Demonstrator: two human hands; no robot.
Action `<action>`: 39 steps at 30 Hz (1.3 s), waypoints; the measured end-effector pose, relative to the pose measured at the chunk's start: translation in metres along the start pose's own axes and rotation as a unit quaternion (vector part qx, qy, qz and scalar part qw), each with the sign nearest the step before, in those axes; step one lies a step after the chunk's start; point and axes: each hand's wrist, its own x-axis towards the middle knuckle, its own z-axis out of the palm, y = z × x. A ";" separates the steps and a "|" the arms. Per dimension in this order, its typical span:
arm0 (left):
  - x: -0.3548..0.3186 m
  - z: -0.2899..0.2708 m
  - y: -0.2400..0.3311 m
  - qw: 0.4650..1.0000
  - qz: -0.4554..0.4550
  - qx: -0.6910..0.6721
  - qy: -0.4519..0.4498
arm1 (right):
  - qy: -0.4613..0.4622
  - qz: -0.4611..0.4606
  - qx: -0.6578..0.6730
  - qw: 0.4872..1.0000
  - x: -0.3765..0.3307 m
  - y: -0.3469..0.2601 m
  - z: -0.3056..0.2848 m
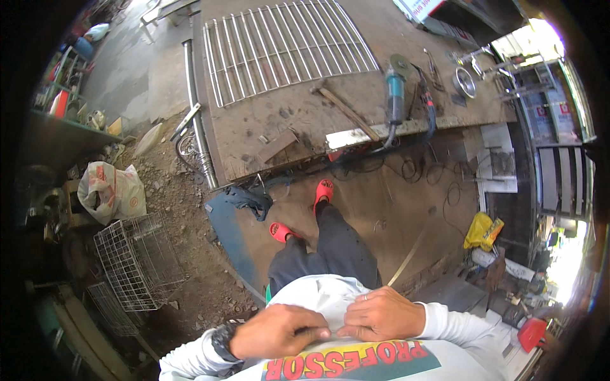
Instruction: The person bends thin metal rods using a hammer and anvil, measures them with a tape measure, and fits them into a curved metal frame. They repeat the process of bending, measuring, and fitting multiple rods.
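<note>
Both of my hands are close together at the front of my white shirt (318,295). My left hand (279,330) has its fingers curled in and its thumb pressed against the cloth, which it seems to pinch. Beside it, my right hand (381,314) is also closed at the cloth, its fingertips partly hidden. A thin yellowish strip (408,259) runs away from just beyond the right hand; whether it touches the hand I cannot tell. Both hands are well back from the workbench (254,136).
On the bench lie a barred metal grille (289,54), a teal angle grinder (394,95), a hammer (346,111) and a small flat block (277,146). Cables (413,168) loop below its front edge. Wire cages (133,267) and a plastic bag (114,190) sit left, a yellow bag (481,231) right.
</note>
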 end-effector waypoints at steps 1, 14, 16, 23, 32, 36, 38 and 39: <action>0.002 -0.012 -0.008 0.998 0.041 0.020 0.048 | 0.060 -0.021 0.007 0.998 0.010 0.009 0.000; 0.165 -0.035 -0.184 0.775 0.199 -0.292 0.524 | 0.371 0.005 0.255 0.893 0.225 0.164 0.054; 0.175 -0.039 -0.188 0.733 0.234 -0.394 0.503 | 0.366 -0.021 0.216 0.905 0.231 0.173 0.049; 0.160 -0.065 -0.094 0.741 0.239 -0.315 0.543 | 0.190 -0.101 0.140 0.966 0.198 0.166 -0.013; 0.252 -0.059 -0.190 0.791 0.158 -0.294 0.513 | 0.104 -0.124 -0.051 0.985 0.195 0.317 -0.065; 0.276 -0.037 -0.274 0.726 0.123 -0.362 0.571 | 0.296 -0.012 -0.225 0.928 0.185 0.393 -0.120; 0.276 -0.033 -0.294 0.724 0.139 -0.333 0.588 | 0.324 0.046 -0.309 0.893 0.182 0.422 -0.144; 0.277 -0.034 -0.301 0.721 0.148 -0.320 0.597 | 0.333 0.084 -0.325 0.881 0.186 0.428 -0.150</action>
